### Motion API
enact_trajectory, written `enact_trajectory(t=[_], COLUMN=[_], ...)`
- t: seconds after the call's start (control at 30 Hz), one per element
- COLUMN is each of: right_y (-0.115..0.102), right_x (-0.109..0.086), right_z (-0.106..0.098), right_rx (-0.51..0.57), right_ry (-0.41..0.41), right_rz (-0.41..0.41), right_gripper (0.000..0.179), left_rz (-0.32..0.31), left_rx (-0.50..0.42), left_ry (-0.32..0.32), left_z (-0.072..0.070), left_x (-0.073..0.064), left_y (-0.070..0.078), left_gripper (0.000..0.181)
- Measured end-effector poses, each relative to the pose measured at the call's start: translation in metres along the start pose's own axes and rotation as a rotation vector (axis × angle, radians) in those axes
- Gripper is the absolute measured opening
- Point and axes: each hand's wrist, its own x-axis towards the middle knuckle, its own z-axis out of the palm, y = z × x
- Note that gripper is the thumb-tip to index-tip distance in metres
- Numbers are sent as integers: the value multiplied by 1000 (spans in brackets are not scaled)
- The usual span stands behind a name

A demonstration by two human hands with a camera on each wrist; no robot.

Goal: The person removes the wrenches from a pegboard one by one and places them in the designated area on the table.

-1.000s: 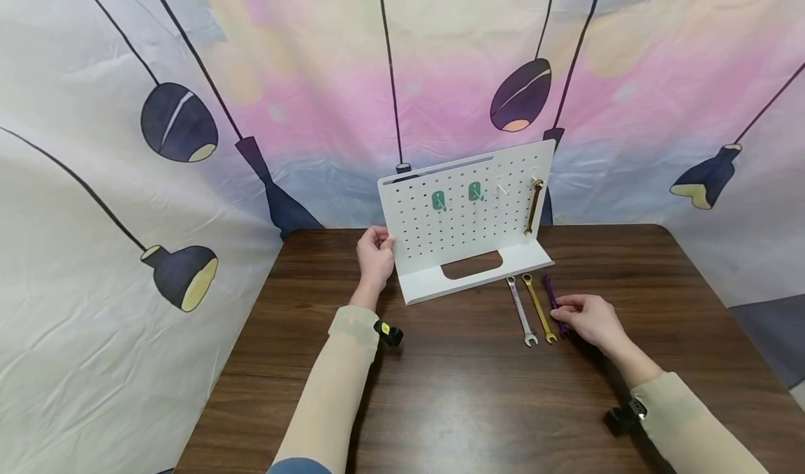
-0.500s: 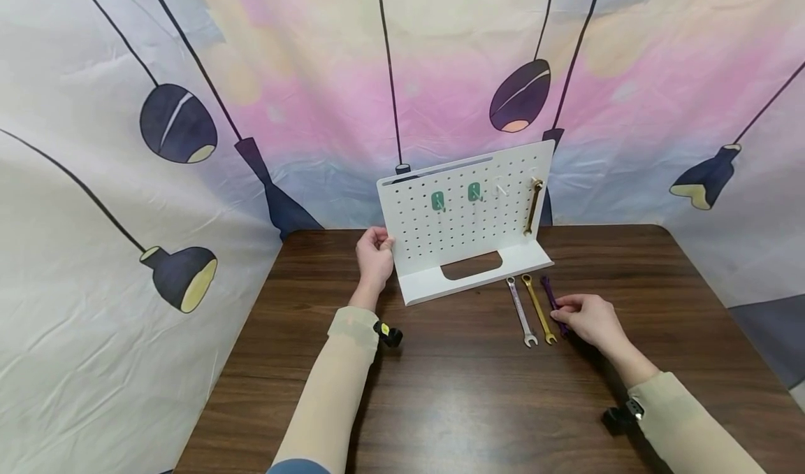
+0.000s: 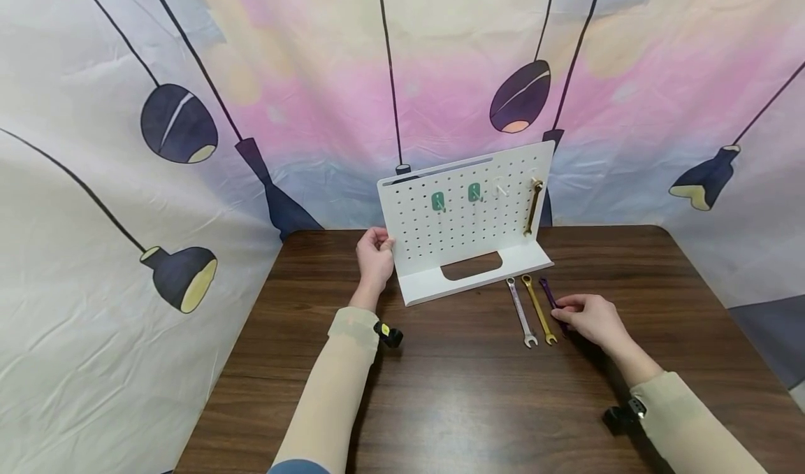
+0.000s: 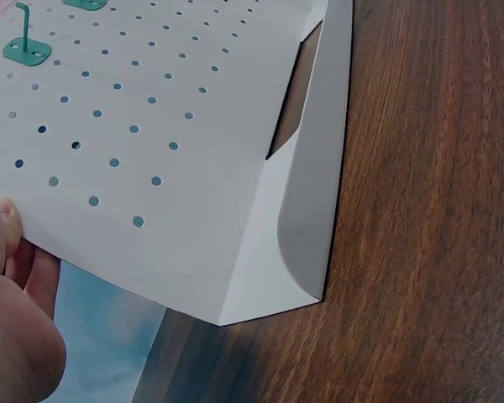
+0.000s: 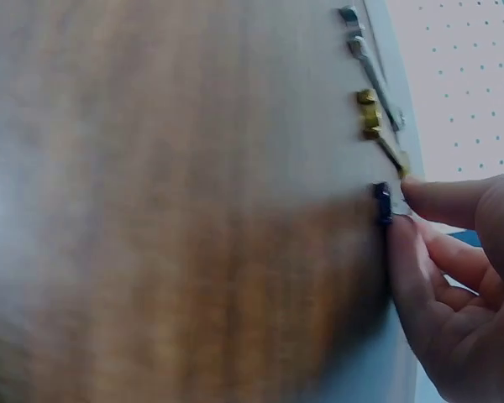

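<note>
My left hand [image 3: 375, 256] holds the left edge of a white pegboard stand [image 3: 415, 233], thumb in front and fingers behind. In the left wrist view, the thumb [image 4: 11, 227] overlaps the board's edge. My right hand [image 3: 591, 318] pinches a purple combination wrench [image 3: 548, 292] between thumb and fingers, close over the table; its lower end is mostly hidden in the head view. Left of it lie a gold wrench [image 3: 538, 309] and a silver wrench [image 3: 520, 311], roughly parallel. A bronze-coloured wrench [image 3: 534, 208] hangs at the board's right side.
Two green hooks [image 3: 437, 200] and a clear hook [image 3: 501, 189] are on the board. The stand's base [image 3: 534, 256] rests on the brown wooden table [image 3: 453, 390]. A printed cloth [image 3: 327, 110] hangs behind the table.
The purple wrench has shifted slightly in my right hand, its lower end now less visible. My left hand, the pegboard and the other wrenches look unchanged.
</note>
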Motion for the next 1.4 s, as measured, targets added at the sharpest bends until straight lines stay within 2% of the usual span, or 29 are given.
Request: enact_trajectory(t=[0.1,0.23,0.47,0.83,1.1,1.4], right_y=[0,1,5,-3,-7,-8], right_x=[1,7,21,49,57,68], right_z=[-5,-12,-23,-20,-18,-18], right_rx=[92,187,253,220,244,316], right_ry=[-62,-106,-115,38,44,109], right_rz=[23,36,43,-5,-67,-125], right_gripper=[41,45,53,59,55,54], left_rz=[2,1,9,18,19,19], left_rx=[7,5,12,28,24,35], left_ry=[-9,-9,-7,2,3,5], left_z=[0,-1,-1,-1,-1,1], left_x=[-1,-1,-1,-2,-2,0], left_y=[-1,-2,0,1,-2,-2], left_gripper=[8,8,8,7,6,6])
